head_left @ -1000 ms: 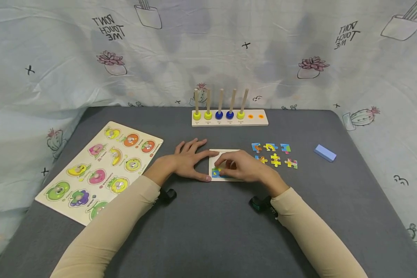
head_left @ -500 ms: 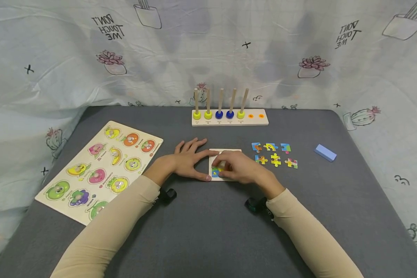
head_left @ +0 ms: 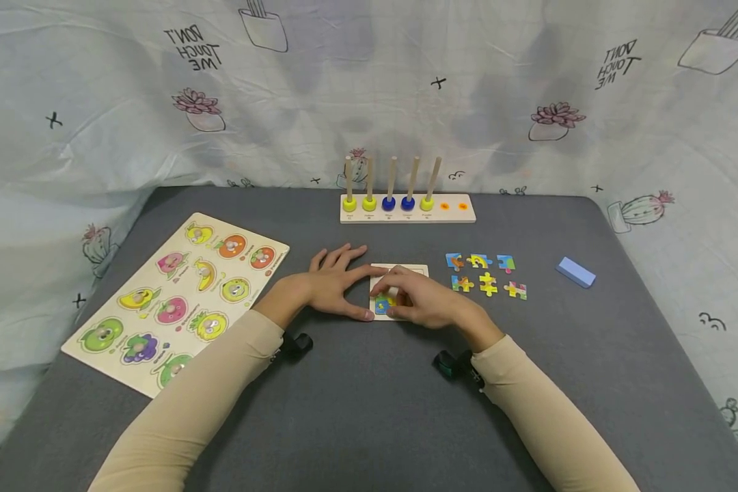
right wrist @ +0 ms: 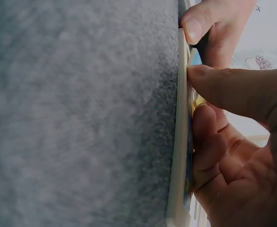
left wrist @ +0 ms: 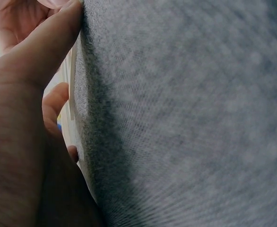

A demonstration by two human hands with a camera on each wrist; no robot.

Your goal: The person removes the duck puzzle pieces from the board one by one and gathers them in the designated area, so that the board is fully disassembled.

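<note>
My left hand (head_left: 338, 287) lies with spread fingers at the left side of a small pale puzzle tray (head_left: 423, 269); its thumb and forefinger touch the tray's edge. Over the tray, my right hand (head_left: 427, 297) has curled fingers and pinches a small jigsaw piece (head_left: 383, 305), blue and green. Up close in the right wrist view, the right thumb (right wrist: 209, 80) presses at the tray's rim beside a slightly raised blue edge. My fingers hide much of the tray's inside. Several loose jigsaw pieces (head_left: 488, 283) lie in two rows right of the tray.
A wooden fruit puzzle board (head_left: 178, 244) lies at the left, partly under the left sleeve. Behind the hands stands a peg board (head_left: 433, 218) with upright pegs and yellow and blue rings. A blue block (head_left: 576, 272) lies at the right. A printed curtain (head_left: 369, 82) hangs behind the table.
My right hand has shifted slightly left over the tray, and its fingers have moved a little at the piece. The left hand stays in place.
</note>
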